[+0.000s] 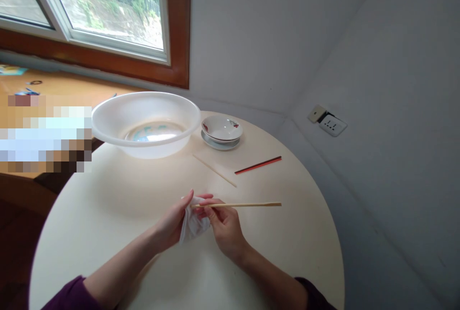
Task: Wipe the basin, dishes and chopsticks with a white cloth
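Observation:
My left hand (179, 219) is closed around a white cloth (194, 227), which hangs down from it over the table. Between the thumb and fingers of my right hand (226, 223) is a light wooden chopstick (251, 205), pointing to the right. Its left end meets the cloth at my left hand, and the cloth partly hides that tip. Just beyond my hands, another light chopstick (214, 170) lies slantwise on the table. A dark and red pair of chopsticks (258, 165) rests to its right.
On the round white table (108, 195), a large translucent basin (143, 149) stands at the back left. Beside it is a small stack of bowls (222, 130) with a floral pattern. A wooden desk (72, 82) adjoins on the left; a wall socket (333, 124) is at right.

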The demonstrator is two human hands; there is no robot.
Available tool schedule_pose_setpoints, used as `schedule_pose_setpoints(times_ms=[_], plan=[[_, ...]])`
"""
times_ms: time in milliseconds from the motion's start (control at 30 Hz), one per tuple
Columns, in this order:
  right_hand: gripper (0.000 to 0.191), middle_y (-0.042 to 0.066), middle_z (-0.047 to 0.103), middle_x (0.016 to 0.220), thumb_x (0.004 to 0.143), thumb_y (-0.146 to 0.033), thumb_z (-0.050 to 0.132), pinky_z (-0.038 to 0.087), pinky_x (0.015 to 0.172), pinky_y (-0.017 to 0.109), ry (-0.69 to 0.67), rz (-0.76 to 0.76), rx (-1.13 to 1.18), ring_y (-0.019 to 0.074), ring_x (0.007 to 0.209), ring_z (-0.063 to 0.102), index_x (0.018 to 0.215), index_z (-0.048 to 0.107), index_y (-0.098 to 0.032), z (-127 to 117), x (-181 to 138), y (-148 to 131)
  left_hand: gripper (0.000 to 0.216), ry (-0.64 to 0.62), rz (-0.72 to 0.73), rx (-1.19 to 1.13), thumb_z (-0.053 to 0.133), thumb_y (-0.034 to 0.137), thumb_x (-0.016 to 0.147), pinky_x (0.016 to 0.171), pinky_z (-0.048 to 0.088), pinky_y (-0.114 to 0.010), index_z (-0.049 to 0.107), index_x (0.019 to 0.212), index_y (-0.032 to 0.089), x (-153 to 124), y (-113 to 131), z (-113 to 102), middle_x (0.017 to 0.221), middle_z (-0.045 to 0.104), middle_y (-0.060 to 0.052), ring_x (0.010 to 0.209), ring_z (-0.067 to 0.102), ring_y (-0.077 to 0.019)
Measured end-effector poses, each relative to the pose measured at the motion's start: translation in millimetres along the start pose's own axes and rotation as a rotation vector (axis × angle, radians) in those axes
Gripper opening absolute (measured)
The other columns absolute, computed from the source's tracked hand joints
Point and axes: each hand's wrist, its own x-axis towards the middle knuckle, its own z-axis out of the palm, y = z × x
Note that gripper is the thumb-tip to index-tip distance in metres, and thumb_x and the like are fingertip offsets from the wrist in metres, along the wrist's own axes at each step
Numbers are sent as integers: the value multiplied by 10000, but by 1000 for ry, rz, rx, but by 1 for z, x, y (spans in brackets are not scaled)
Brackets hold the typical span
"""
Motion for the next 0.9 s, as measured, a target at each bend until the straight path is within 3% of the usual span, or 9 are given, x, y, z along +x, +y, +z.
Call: schedule_pose_setpoints(times_ms=[267, 433, 533, 700, 900], plan=[[275, 38, 594, 761, 916, -347, 372, 490, 643, 238, -39, -92, -316, 117, 672, 584, 819, 553, -164, -6, -5, 2, 386, 73, 32, -56, 432, 352, 854, 743, 488, -386, 572, 1103, 92, -2, 13, 2, 1001, 670, -162, 808, 652, -259], [257, -56, 443, 538, 929, -348, 297, 348, 423, 176, -89, -38, -346, 75, 424, 407, 751, 417, -205, -7, -7, 2, 496, 80, 61, -147, 423, 447, 838, 800, 474, -444, 543, 1132, 66, -3, 18, 1, 1030, 661, -193, 894, 639, -305], [248, -65, 380, 496, 912, -310, 307, 287, 418, 190, -140, -32, -533, 85, 415, 362, 740, 448, -202, -7, -7, -2, 631, 64, 109, -188, 399, 556, 816, 808, 472, -451, 508, 1174, 48, -6, 21, 2, 1009, 663, -204, 911, 633, -310], [252, -20, 529, 543, 890, -226, 309, 298, 471, 208, -230, -54, -841, 104, 450, 473, 750, 515, -185, -3, -8, -5, 687, 98, 182, -248, 329, 616, 813, 784, 485, -413, 509, 1176, 61, -8, 24, 6, 932, 675, -182, 850, 642, -273], [198, 19, 630, 575, 874, -181, 356, 265, 465, 241, -286, -105, -1111, 131, 454, 549, 807, 542, -168, -1, -10, -1, 624, 61, 241, -277, 362, 602, 808, 655, 510, -375, 566, 1076, 77, -8, 23, 7, 641, 623, -71, 548, 588, -189]])
